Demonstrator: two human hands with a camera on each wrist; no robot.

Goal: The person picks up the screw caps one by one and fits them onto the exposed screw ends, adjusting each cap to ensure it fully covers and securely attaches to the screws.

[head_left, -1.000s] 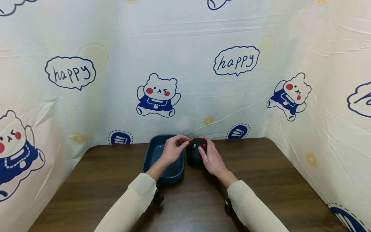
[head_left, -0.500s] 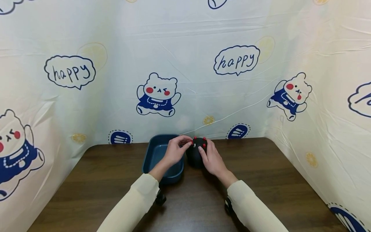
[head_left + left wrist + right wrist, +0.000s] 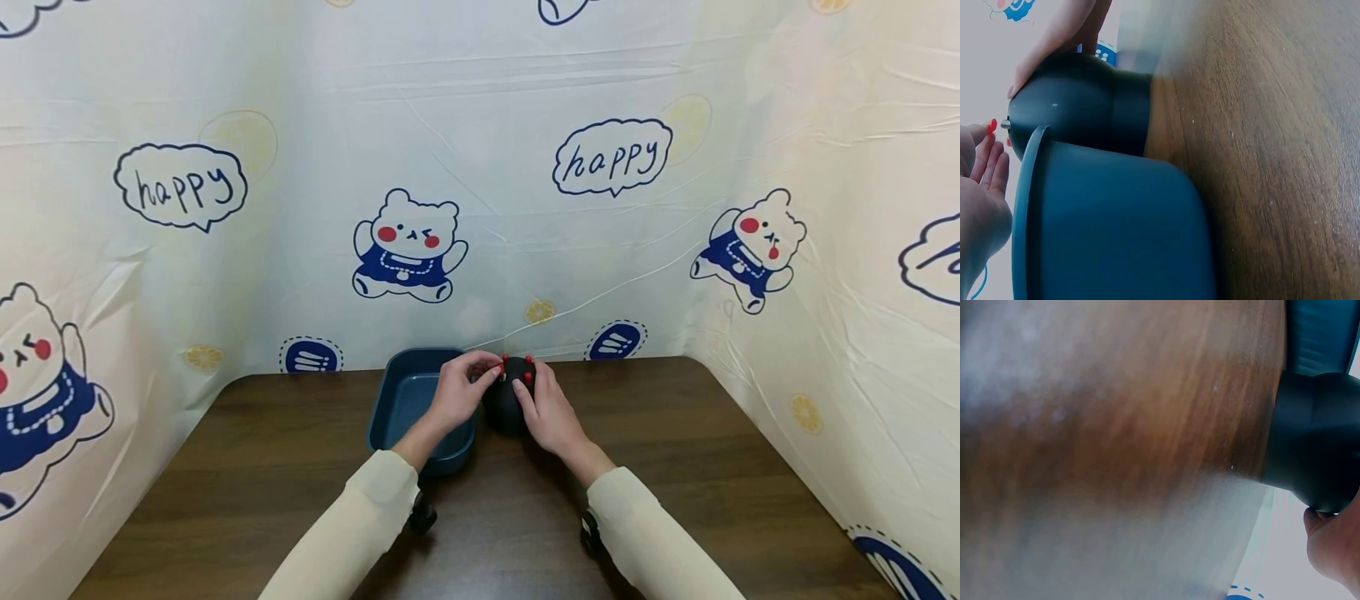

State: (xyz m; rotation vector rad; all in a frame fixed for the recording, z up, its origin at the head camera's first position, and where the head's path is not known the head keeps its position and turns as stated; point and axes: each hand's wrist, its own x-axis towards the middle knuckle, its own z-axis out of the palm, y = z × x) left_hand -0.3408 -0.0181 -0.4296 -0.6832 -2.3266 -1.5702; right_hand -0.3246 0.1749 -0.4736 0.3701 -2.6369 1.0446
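A black dome-shaped object (image 3: 504, 412) with a narrower base stands on the table, dotted on top with several small red round knobs (image 3: 528, 377). My right hand (image 3: 553, 417) grips its right side, thumb on the front and fingers round the back. At its upper left, my left hand (image 3: 459, 390) pinches a small red-headed piece (image 3: 992, 126) between thumb and fingertips. In the left wrist view a short metal stub (image 3: 1005, 124) juts from the dome close beside that red piece. The dome's far side is hidden.
Just left of the dome is a blue rectangular tray (image 3: 450, 462), under my left forearm. The brown wooden table (image 3: 262, 483) ends at a patterned curtain (image 3: 495, 167) behind and on both sides. Black wrist devices (image 3: 422, 512) hang below the sleeves.
My left hand has moved a little to the right, bringing the red-headed piece in over the dome's upper left. The right hand, the dome and the tray stay where they were.
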